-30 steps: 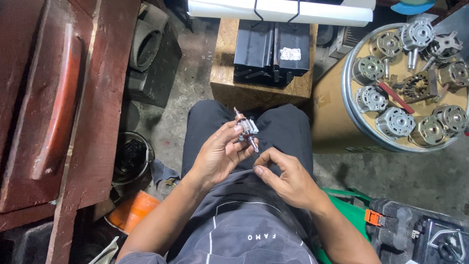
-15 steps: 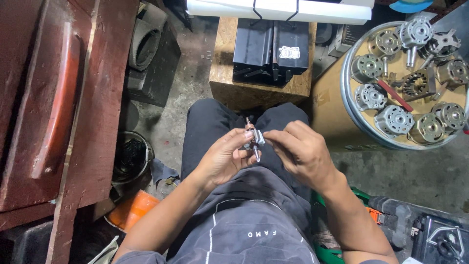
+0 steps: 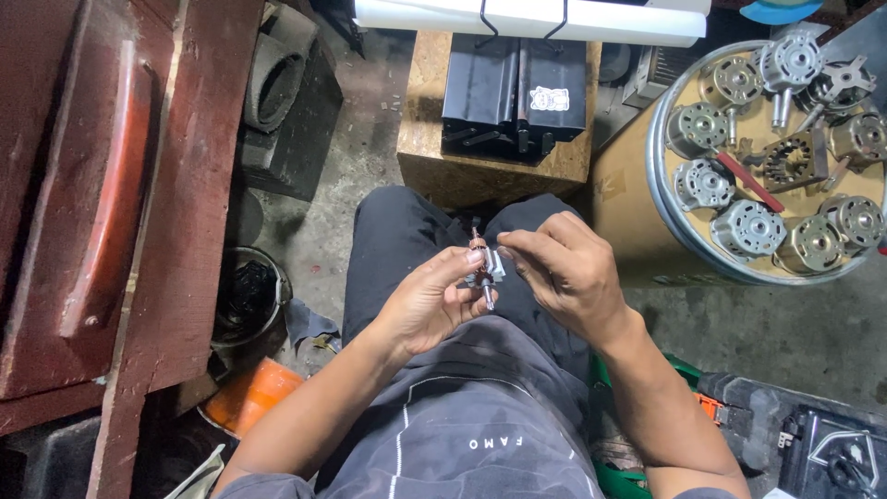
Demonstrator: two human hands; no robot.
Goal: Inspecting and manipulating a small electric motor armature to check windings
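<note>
**Rotor held over lap, both hands engaged**

Rotor (image 3: 483, 268), a small motor armature with a steel shaft, sits between my two hands above the lap. My left hand (image 3: 427, 305) is closed around its lower part, shaft end pointing down past the fingers; I judge this grip steadies it for fine work. My right hand (image 3: 568, 273) pinches the upper part with thumb and forefinger, remaining fingers curled. Directly ahead, a wooden block (image 3: 434, 157) carries a black metal box (image 3: 515, 92). To the right, a round tray (image 3: 667, 217) holds several grey motor housings (image 3: 747, 227) and a red-handled tool (image 3: 750, 182), all within reach. A dark bucket (image 3: 248, 298) stands at left.
</note>
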